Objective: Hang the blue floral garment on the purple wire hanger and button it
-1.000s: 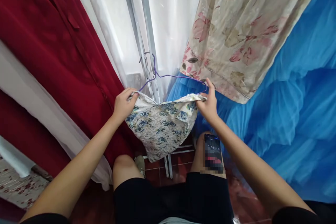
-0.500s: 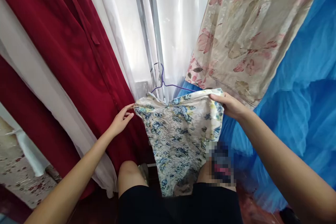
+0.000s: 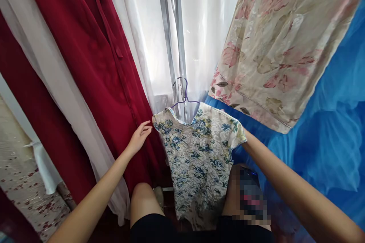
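A short-sleeved floral dress (image 3: 196, 159), cream with blue and yellow-green flowers, hangs on a purple hanger (image 3: 186, 98) in front of me. My left hand (image 3: 140, 136) is beside its left shoulder edge, fingers extended and slightly apart. Its fingertips are at or very near the cloth; whether they touch it I cannot tell. On the other side, my right forearm (image 3: 273, 163) reaches behind the sleeve. That sleeve hides my right hand, so its fingers do not show. The neckline lies open below the hanger's hook, and the right shoulder is spread out.
Dark red cloth (image 3: 114, 83) and pale cloth hang at left. A metal stand (image 3: 168, 26) rises before a white curtain (image 3: 205, 19). At right are a beige floral garment (image 3: 273, 53) and blue tulle (image 3: 327, 140). My knees flank the dress.
My right hand has gone from gripping the shoulder's outer face to behind the sleeve. The folded right shoulder has opened out, showing neckline and sleeve. The view has shifted slightly.
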Action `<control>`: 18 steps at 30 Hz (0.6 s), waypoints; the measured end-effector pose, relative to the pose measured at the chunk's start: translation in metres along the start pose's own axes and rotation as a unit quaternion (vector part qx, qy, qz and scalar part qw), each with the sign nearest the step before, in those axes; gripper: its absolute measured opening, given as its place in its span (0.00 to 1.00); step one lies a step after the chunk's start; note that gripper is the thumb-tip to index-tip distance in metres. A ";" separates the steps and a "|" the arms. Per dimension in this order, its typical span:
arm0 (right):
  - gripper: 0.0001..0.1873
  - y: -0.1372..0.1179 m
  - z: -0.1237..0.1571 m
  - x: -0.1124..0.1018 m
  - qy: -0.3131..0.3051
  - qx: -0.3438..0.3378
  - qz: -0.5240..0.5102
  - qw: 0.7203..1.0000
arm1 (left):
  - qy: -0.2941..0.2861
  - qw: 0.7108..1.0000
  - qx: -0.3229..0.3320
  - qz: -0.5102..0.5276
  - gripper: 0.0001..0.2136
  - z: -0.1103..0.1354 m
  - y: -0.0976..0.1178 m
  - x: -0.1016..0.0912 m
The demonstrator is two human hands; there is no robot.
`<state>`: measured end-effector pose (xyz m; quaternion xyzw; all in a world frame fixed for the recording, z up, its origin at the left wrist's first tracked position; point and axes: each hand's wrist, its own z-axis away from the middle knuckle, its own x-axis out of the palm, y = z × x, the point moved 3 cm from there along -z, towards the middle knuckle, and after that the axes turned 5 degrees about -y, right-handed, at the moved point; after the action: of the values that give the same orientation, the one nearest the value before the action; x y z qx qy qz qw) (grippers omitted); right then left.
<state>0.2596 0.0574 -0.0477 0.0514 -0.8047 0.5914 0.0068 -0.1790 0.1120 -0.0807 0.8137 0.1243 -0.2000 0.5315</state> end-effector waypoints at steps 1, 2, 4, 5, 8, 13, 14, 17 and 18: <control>0.38 -0.005 0.002 -0.007 -0.017 0.015 -0.008 1.000 | -0.012 1.000 -0.015 0.007 0.29 0.007 -0.007 -0.001; 0.38 -0.011 0.006 -0.013 -0.037 0.028 -0.012 0.999 | -0.026 0.999 -0.027 0.009 0.28 0.014 -0.013 0.000; 0.31 -0.021 0.016 -0.015 -0.075 0.033 0.020 0.996 | -0.045 0.999 -0.029 -0.003 0.25 0.025 -0.016 0.005; 0.27 -0.026 0.022 -0.012 -0.087 0.017 0.051 0.995 | -0.039 0.999 -0.016 -0.019 0.24 0.027 -0.013 0.009; 0.20 -0.037 0.035 0.009 -0.091 -0.064 0.098 0.989 | 0.042 0.993 0.064 -0.092 0.23 0.023 0.015 0.017; 0.19 -0.047 0.037 0.028 0.003 -0.071 -0.065 0.995 | 0.173 0.960 0.124 -0.179 0.25 0.006 0.077 0.025; 0.19 -0.050 0.037 0.028 0.024 -0.060 -0.093 0.994 | 0.181 0.956 0.126 -0.194 0.27 0.005 0.087 0.026; 0.19 -0.061 0.044 0.028 0.053 -0.038 -0.147 0.987 | 0.207 0.936 0.146 -0.245 0.32 0.006 0.114 0.026; 0.19 -0.064 0.051 0.029 0.055 -0.037 -0.154 0.986 | 0.216 0.928 0.151 -0.265 0.34 0.008 0.122 0.025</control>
<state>0.2390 -0.0127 0.0003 0.1418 -0.8072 0.5547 0.1435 -0.1076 0.0548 0.0047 0.8451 0.4156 -0.1696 0.2903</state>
